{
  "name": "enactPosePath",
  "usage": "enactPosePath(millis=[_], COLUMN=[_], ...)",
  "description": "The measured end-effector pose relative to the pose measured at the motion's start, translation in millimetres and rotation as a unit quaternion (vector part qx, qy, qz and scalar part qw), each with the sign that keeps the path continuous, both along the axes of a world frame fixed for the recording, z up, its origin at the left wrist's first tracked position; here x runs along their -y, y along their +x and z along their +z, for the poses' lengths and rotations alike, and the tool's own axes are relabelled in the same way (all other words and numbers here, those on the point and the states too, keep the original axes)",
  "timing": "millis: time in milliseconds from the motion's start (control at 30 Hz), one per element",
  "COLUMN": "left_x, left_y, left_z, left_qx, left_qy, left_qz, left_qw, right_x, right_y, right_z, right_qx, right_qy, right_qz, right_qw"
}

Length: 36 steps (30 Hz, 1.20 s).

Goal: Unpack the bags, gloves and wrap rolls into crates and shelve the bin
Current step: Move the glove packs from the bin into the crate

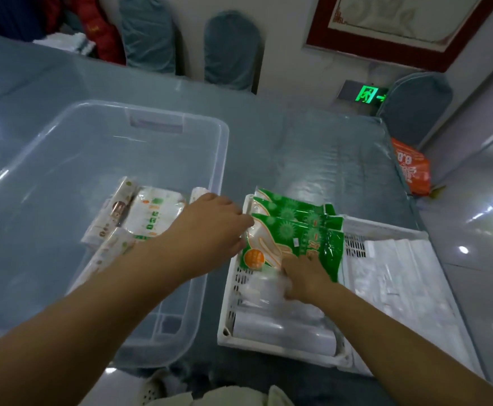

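A clear plastic bin (198,136) stands at the left with several white packs (154,213) lying in it. To its right a white slotted crate (233,288) holds green glove packs (301,232) stacked at its far end and clear wrap rolls (283,326) at its near end. My left hand (213,227) reaches across the bin's right wall and touches the left edge of the green packs. My right hand (304,276) presses on the near edge of the top green pack, fingers curled around it. A second white crate (385,227) to the right holds white bags (409,282).
Everything sits on a table with a blue cloth under clear plastic film (312,159). Covered chairs (230,51) stand behind the table. An orange bag (412,168) hangs off the table's right edge. Glossy floor lies to the right.
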State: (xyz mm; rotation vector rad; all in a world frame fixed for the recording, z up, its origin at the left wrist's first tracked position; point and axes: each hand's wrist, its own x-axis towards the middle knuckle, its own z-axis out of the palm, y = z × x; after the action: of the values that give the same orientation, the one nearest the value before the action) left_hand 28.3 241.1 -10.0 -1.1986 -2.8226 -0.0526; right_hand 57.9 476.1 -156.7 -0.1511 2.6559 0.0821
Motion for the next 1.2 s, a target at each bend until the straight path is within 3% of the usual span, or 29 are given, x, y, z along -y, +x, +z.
enactPosePath(millis=[167,367,600,767,900,1067,1200], left_x=[-4.1,-4.7,-5.0,-3.1,-4.1,-4.5,-4.4], left_y=[1.7,1.2,0.6,0.3,-1.7,1.1,0.6], left_z=[-8.9,-11.3,-10.9,-14.1,-17.0,-17.7,-17.5], left_qx=[0.013,0.046,0.077,0.087,0.073,0.059,0.068], left_qy=[0.01,0.027,0.065,0.091,0.102,0.125,0.115], left_qz=[0.012,0.035,0.057,0.062,0.064,0.067,0.075], left_qw=[1.0,0.998,0.993,0.99,0.99,0.988,0.988], right_x=[-8.1,-23.2,-52.5,-50.9,-55.4,-52.5,-49.9], right_y=[6.8,-3.8,-89.0,-115.3,-110.3,-66.4,-44.6], right_z=[-10.9,-0.8,57.6,49.1,36.0,11.5,-15.8], right_qx=[-0.014,-0.022,-0.112,-0.124,-0.206,-0.358,-0.288], right_qy=[0.024,-0.075,-0.017,0.047,0.013,-0.088,-0.035], right_qz=[0.014,-0.01,0.037,0.064,0.013,0.02,0.08], right_qw=[1.0,0.997,0.993,0.989,0.978,0.929,0.954])
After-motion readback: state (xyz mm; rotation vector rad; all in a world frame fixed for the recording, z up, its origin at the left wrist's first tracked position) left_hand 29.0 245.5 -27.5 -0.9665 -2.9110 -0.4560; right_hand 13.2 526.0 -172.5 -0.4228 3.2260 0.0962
